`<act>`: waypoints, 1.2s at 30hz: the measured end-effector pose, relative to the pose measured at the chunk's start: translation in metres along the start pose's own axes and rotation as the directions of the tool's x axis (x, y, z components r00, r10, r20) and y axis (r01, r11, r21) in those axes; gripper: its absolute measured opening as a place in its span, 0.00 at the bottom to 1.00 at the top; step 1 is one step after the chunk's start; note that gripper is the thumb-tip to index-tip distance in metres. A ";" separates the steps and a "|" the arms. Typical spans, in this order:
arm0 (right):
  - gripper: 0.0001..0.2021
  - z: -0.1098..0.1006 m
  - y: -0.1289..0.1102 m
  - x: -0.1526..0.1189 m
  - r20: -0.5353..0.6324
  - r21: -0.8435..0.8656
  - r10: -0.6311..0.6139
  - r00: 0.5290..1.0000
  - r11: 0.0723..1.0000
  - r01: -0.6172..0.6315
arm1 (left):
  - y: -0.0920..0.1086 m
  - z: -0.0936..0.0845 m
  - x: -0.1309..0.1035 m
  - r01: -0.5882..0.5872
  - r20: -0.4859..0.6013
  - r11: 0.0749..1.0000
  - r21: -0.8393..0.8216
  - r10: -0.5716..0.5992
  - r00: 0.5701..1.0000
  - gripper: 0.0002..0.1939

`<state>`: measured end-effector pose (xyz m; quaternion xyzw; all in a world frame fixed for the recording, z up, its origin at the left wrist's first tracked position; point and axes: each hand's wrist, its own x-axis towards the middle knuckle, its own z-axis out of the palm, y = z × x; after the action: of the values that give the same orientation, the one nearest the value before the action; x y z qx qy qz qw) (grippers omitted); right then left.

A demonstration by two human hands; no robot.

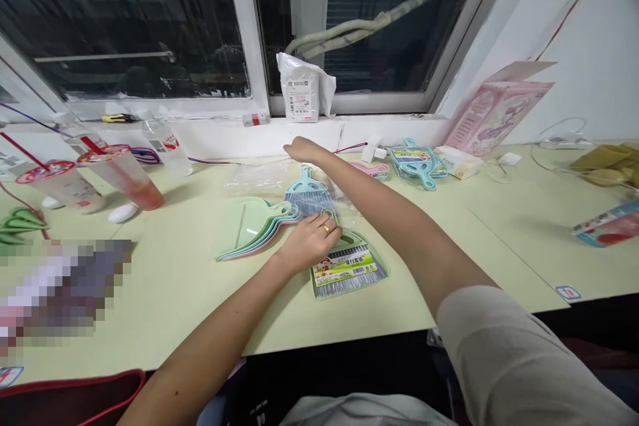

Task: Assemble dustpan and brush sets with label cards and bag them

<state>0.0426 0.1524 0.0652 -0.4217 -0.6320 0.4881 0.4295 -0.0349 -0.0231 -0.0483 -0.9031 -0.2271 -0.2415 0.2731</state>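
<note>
The left hand (308,241) lies flat on the green brush-and-dustpan set (349,268), fingers loosely together and pressing, not clamped; its handle is hidden beneath them. At 11 o'clock from it sit the stacked dustpans (254,226), at 12 the blue brush (309,196). The right hand (301,149) reaches to 12 o'clock, touching clear plastic bags (259,176) on the table (174,293); I cannot tell whether its grip is closed, the fingertips being hard to make out.
</note>
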 end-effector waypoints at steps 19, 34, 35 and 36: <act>0.21 -0.129 0.068 -0.180 0.099 0.502 0.343 0.934 0.793 -0.344 | -0.001 -0.023 0.011 0.077 -0.273 0.997 0.031 -0.066 0.960 0.16; 0.13 -0.157 0.087 -0.194 -0.257 0.405 0.185 0.949 0.912 -0.068 | 0.025 -0.014 0.013 0.081 -0.119 0.986 -0.145 -0.099 0.988 0.04; 0.13 -0.168 0.088 -0.192 -0.262 0.398 0.182 0.948 0.915 -0.065 | 0.024 -0.013 0.012 0.154 -0.089 0.979 -0.132 -0.166 0.982 0.05; 0.13 -0.179 0.089 -0.191 -0.277 0.394 0.179 0.944 0.917 -0.058 | 0.023 -0.012 0.011 0.232 -0.045 0.968 -0.099 -0.237 0.970 0.08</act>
<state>0.2761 0.0308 -0.0198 -0.4391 -0.4236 0.5552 0.5653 -0.0178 -0.0448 -0.0419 -0.8744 -0.3131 -0.3076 0.2066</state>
